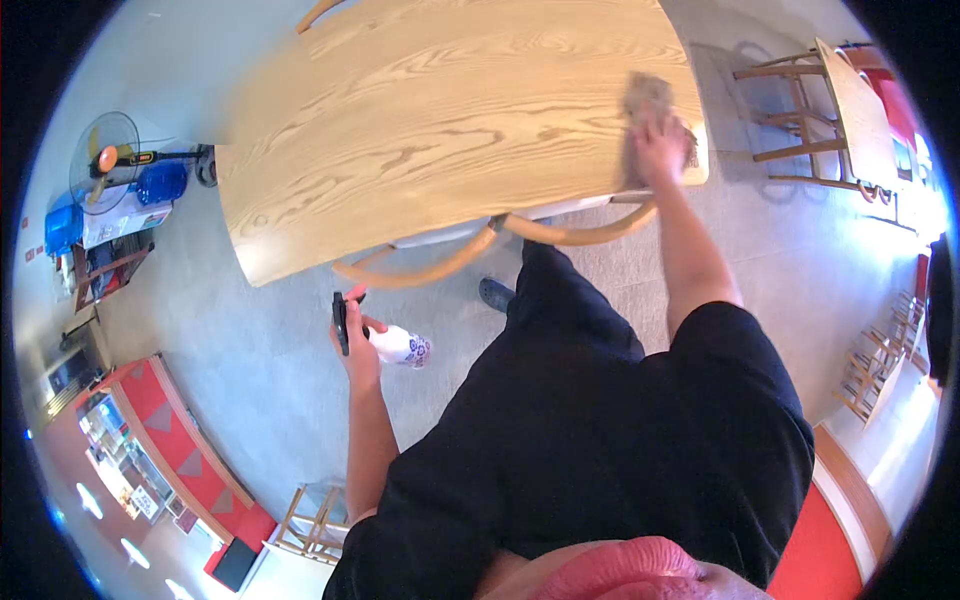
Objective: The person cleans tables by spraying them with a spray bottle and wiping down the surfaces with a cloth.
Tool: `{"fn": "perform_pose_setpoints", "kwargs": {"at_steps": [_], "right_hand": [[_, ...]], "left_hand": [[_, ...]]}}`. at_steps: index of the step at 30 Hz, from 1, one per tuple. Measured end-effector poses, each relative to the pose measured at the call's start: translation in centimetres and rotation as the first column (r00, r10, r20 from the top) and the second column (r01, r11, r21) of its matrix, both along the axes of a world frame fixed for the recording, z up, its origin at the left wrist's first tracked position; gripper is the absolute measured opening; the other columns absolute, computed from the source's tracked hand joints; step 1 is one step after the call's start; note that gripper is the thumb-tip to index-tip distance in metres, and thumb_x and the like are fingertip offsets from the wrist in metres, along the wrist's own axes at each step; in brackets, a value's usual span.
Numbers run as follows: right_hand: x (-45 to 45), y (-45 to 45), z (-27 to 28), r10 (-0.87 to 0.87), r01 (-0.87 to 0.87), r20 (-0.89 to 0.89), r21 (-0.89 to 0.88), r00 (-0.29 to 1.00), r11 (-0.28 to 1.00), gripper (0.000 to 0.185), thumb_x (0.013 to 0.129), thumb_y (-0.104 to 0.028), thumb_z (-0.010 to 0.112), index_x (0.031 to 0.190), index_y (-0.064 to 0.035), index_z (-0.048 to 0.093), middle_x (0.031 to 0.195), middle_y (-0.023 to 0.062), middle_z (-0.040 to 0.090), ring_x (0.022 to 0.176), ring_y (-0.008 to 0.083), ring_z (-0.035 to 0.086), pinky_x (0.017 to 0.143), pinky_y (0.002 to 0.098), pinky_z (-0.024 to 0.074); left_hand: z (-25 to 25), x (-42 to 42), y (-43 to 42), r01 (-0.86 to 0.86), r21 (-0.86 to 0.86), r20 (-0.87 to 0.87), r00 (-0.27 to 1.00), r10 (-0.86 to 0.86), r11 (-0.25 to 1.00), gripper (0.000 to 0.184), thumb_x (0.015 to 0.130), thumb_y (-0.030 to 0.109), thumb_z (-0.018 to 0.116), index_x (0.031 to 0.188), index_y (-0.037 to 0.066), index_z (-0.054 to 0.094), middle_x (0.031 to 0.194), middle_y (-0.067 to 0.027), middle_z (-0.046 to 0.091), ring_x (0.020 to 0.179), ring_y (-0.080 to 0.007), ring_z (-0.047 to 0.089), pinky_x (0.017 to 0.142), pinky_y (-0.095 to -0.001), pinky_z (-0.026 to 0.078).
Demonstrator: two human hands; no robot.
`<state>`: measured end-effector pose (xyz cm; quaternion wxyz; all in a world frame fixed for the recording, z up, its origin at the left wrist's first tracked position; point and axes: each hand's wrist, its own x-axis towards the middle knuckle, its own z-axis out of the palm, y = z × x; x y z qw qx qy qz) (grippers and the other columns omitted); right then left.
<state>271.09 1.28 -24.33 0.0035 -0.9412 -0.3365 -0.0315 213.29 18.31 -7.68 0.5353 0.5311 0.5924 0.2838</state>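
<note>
My right hand [662, 150] presses a brownish-grey cloth [648, 92] onto the wooden table [440, 110], close to its right end. The cloth and fingers are smeared by motion, and part of the cloth shows beyond the fingertips and beside the palm. Lower on the left, my left hand [358, 325] is wrapped round the neck of a spray bottle [403, 346]. The bottle has a black trigger head and a white body with purple marks. It is held in the air, tilted, apart from the table.
Two curved wooden chair backs [580, 235] stand against the table's near edge. A fan [105, 165] and blue water jugs [160, 184] are at the left. Another table [860, 120] with chairs stands at the right. A red counter [175, 430] is at the lower left.
</note>
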Motion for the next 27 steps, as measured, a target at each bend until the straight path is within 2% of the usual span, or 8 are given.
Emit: {"fn": "perform_pose_setpoints", "kwargs": {"at_steps": [5, 8, 11, 16, 20, 21, 23, 27], "right_hand": [[6.5, 7.6, 3.3, -0.474, 0.473, -0.117, -0.039, 0.873, 0.880, 0.077, 0.102, -0.063, 0.038, 0.167, -0.0265, 0.019, 0.173, 0.0195, 0.008, 0.154, 0.0530, 0.015, 0.124, 0.0617, 0.0163], [4.7, 18.8, 3.7, -0.091, 0.149, -0.319, 0.163, 0.943, 0.975, 0.075, 0.095, -0.057, 0.053, 0.155, -0.0142, 0.042, 0.160, 0.0192, 0.042, 0.146, 0.0366, 0.040, 0.114, 0.0546, 0.0384], [-7.1, 26.8, 4.4, 0.309, -0.296, -0.081, 0.142, 0.948, 0.945, 0.069, 0.098, -0.044, 0.053, 0.157, -0.0118, 0.039, 0.163, 0.0158, 0.038, 0.154, 0.0391, 0.028, 0.119, 0.0698, 0.0186], [-21.6, 18.5, 3.6, 0.889, -0.834, -0.260, 0.322, 0.378, 0.448, 0.059, 0.102, -0.033, 0.049, 0.159, -0.0199, 0.040, 0.169, 0.0083, 0.028, 0.157, 0.0377, 0.021, 0.122, 0.0680, 0.0182], [-8.8, 12.7, 6.2, 0.622, -0.683, -0.647, 0.208, 0.441, 0.700, 0.059, 0.099, -0.023, 0.053, 0.157, -0.0208, 0.042, 0.167, 0.0072, 0.034, 0.155, 0.0329, 0.028, 0.126, 0.0560, 0.0218], [-5.1, 11.4, 5.0, 0.528, -0.553, -0.378, 0.049, 0.761, 0.832, 0.062, 0.097, -0.019, 0.052, 0.158, -0.0198, 0.040, 0.164, 0.0086, 0.038, 0.154, 0.0343, 0.030, 0.126, 0.0544, 0.0244], [5.3, 11.0, 4.3, 0.253, -0.273, -0.223, -0.066, 0.941, 0.960, 0.061, 0.101, -0.022, 0.047, 0.161, -0.0235, 0.034, 0.168, 0.0097, 0.031, 0.154, 0.0393, 0.027, 0.125, 0.0581, 0.0238], [23.6, 12.4, 0.3, 0.137, -0.116, -0.066, 0.255, 0.988, 0.960, 0.058, 0.108, -0.043, 0.042, 0.163, -0.0322, 0.028, 0.171, 0.0034, 0.024, 0.156, 0.0397, 0.022, 0.122, 0.0659, 0.0234]], "left_hand": [[-3.7, -0.4, 0.2, -0.194, 0.024, -0.028, 0.981, 0.194, 0.981, 0.042, 0.104, 0.035, 0.056, 0.134, 0.005, 0.059, 0.133, -0.0105, 0.061, 0.079, -0.0168, 0.063, 0.071, -0.0309, 0.051], [-5.3, -1.1, 0.3, -0.479, -0.033, -0.082, 0.876, 0.475, 0.877, 0.045, 0.103, 0.037, 0.060, 0.135, 0.006, 0.057, 0.134, -0.0101, 0.059, 0.092, -0.0205, 0.063, 0.074, -0.0339, 0.054], [-7.0, -2.0, 0.9, -0.666, -0.001, -0.137, 0.739, 0.660, 0.746, 0.049, 0.101, 0.038, 0.063, 0.136, 0.005, 0.055, 0.134, -0.0105, 0.057, 0.098, -0.0235, 0.062, 0.077, -0.0355, 0.055], [-7.7, -3.2, 0.5, -0.500, 0.014, -0.229, 0.841, 0.489, 0.866, 0.053, 0.102, 0.039, 0.065, 0.138, 0.001, 0.053, 0.131, -0.0143, 0.057, 0.088, -0.0252, 0.065, 0.079, -0.0385, 0.056], [-8.5, -3.1, -0.4, -0.276, 0.014, -0.363, 0.894, 0.262, 0.961, 0.053, 0.103, 0.035, 0.065, 0.138, -0.002, 0.051, 0.128, -0.0170, 0.058, 0.079, -0.0225, 0.066, 0.073, -0.0350, 0.057], [-8.4, -3.1, -0.9, -0.236, 0.013, -0.414, 0.883, 0.220, 0.972, 0.052, 0.103, 0.034, 0.065, 0.137, -0.003, 0.051, 0.127, -0.0174, 0.059, 0.077, -0.0214, 0.066, 0.071, -0.0335, 0.057], [-9.1, -3.7, -2.2, -0.231, -0.004, -0.425, 0.881, 0.207, 0.973, 0.052, 0.104, 0.034, 0.065, 0.137, -0.003, 0.050, 0.126, -0.0174, 0.059, 0.078, -0.0212, 0.067, 0.070, -0.0331, 0.057], [-8.9, -2.4, -1.8, -0.194, -0.099, -0.413, 0.901, 0.137, 0.976, 0.052, 0.104, 0.035, 0.064, 0.137, -0.003, 0.050, 0.125, -0.0168, 0.059, 0.079, -0.0229, 0.069, 0.072, -0.0339, 0.058]]}}
